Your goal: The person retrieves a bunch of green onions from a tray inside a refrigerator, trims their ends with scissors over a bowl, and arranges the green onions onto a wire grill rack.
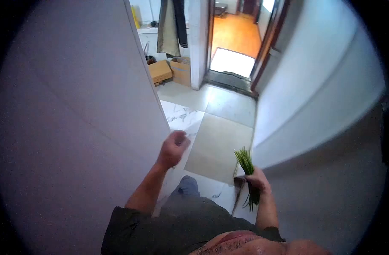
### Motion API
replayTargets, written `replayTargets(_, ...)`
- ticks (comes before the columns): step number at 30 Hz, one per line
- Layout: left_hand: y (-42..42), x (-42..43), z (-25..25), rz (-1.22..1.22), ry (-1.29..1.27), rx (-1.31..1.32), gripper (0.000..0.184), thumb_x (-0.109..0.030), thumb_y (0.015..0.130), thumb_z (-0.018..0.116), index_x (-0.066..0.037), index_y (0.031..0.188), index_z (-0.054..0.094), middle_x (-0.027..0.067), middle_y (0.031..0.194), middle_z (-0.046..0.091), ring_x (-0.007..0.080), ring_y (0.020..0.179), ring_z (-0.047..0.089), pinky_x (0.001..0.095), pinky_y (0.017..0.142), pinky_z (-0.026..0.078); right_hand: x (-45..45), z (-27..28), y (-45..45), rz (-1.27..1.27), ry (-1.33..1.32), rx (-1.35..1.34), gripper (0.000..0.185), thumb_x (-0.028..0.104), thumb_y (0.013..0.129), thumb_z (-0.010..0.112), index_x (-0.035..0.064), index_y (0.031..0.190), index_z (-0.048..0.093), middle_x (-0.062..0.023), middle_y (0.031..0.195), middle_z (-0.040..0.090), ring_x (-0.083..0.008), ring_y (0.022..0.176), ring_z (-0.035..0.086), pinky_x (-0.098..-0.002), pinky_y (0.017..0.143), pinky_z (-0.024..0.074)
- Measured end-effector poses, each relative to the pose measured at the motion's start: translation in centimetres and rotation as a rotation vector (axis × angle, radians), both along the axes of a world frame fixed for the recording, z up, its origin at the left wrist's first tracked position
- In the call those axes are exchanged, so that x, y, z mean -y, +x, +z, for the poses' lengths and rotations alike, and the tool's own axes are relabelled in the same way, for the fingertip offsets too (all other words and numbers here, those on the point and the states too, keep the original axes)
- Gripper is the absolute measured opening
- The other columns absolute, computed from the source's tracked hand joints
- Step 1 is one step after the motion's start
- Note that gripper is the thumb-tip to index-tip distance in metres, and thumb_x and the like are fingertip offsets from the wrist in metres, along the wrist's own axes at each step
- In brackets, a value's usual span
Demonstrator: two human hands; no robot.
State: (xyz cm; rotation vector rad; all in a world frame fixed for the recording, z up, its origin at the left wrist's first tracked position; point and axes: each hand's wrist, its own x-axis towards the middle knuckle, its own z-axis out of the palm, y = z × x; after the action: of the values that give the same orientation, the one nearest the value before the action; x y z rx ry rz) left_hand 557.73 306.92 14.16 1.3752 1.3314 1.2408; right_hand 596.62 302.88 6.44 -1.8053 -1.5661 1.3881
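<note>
1 bunch of green stalks (244,160) fills the right hand (259,180).

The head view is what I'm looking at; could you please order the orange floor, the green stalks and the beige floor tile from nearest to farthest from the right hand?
1. Green stalks: held in the right hand.
2. Beige floor tile: ahead, to the hand's left.
3. Orange floor: farthest, beyond the doorway.
</note>
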Motion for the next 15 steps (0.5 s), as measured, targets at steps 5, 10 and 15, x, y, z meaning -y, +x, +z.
replayTargets(5, -2.7, -18.2, -1.4, 0.263, 0.019, 0.023, 0.04, -0.016, 0.085, 0.069, 0.002, 0.116, 0.051, 0.0109, 0.102, 0.06, 0.017, 0.089, 0.058, 0.0299, 0.081, 0.049, -22.8, -0.7, -5.3, 0.321, 0.085, 0.291, 0.033, 0.015, 0.069, 0.065, -0.0012, 0.097, 0.058, -0.0165, 0.078, 0.063, -0.0241, 0.074, 0.06, -0.0371, 0.069, 0.0486)
replayTargets(10, -4.3, -40.8, 2.5, 0.404, 0.33, 0.053, 0.057, -0.017, 0.081, 0.073, 0.002, 0.124, 0.042, 0.0197, 0.126, 0.044, 0.0261, 0.108, 0.05, 0.0368, 0.092, 0.044, -38.9, -0.1, -11.0, 0.513, 0.004, 0.264, 0.043, 0.019, 0.069, 0.069, 0.001, 0.106, 0.058, -0.0182, 0.089, 0.064, -0.0295, 0.086, 0.062, -0.0395, 0.078, 0.0476)
replayTargets(15, -10.6, -61.9, 10.4, 0.941, 0.552, -0.509, 0.097, -0.04, 0.066, 0.083, 0.005, 0.135, 0.032, 0.0275, 0.139, 0.031, 0.0411, 0.126, 0.036, 0.0501, 0.107, 0.028, -54.0, 0.6, -17.6, 0.691, 0.036, 0.244, 0.041, 0.022, 0.068, 0.068, -0.0002, 0.102, 0.059, -0.0181, 0.083, 0.064, -0.0293, 0.08, 0.062, -0.0396, 0.074, 0.0486)
